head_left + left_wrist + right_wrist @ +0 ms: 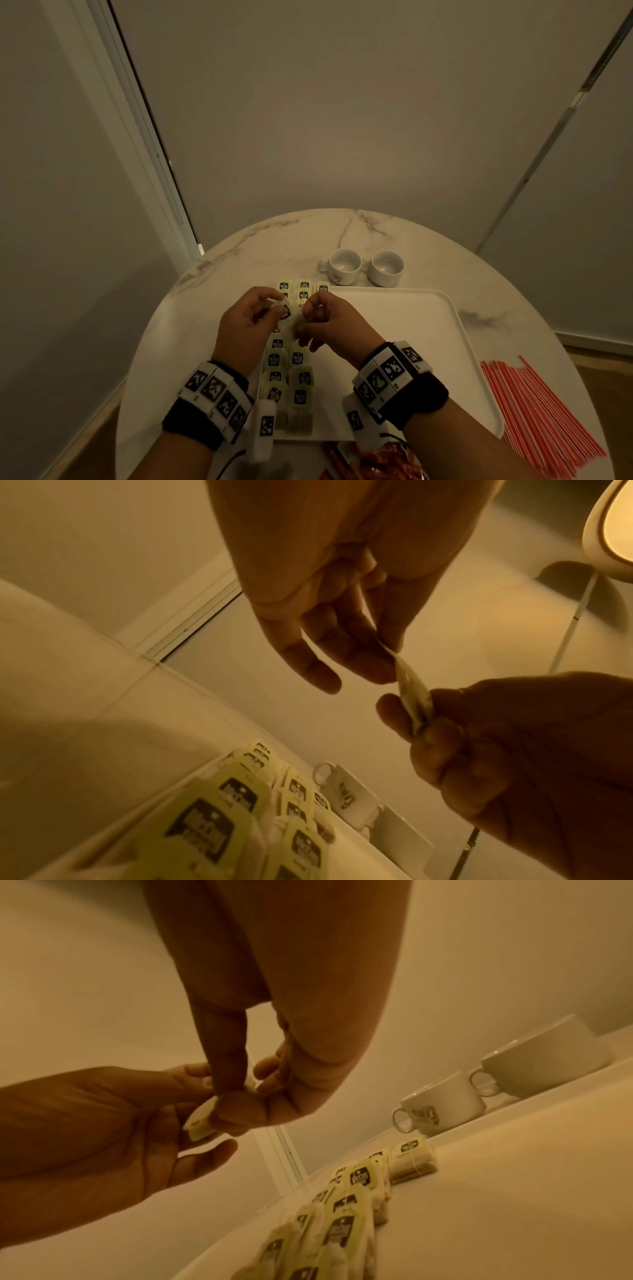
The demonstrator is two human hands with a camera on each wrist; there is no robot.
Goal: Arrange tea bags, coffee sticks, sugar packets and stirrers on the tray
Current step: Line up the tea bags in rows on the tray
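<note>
Both hands hold one pale tea bag [287,317] in the air above the left part of the white tray [411,308]. My left hand [270,306] pinches its upper corner between thumb and fingers. My right hand [308,317] grips the other side with curled fingers. In the left wrist view the tea bag [411,685] stretches between the left hand [387,656] and the right hand [411,718]. Several yellow-tagged tea bags [287,377] lie in two columns along the tray's left side, also seen as a row of tea bags [346,1213] in the right wrist view.
Two white cups [344,265] [387,267] stand on the round marble table [260,240] behind the tray. A fan of red stirrers [534,411] lies to the right of the tray. Red packets [376,462] sit at the table's near edge.
</note>
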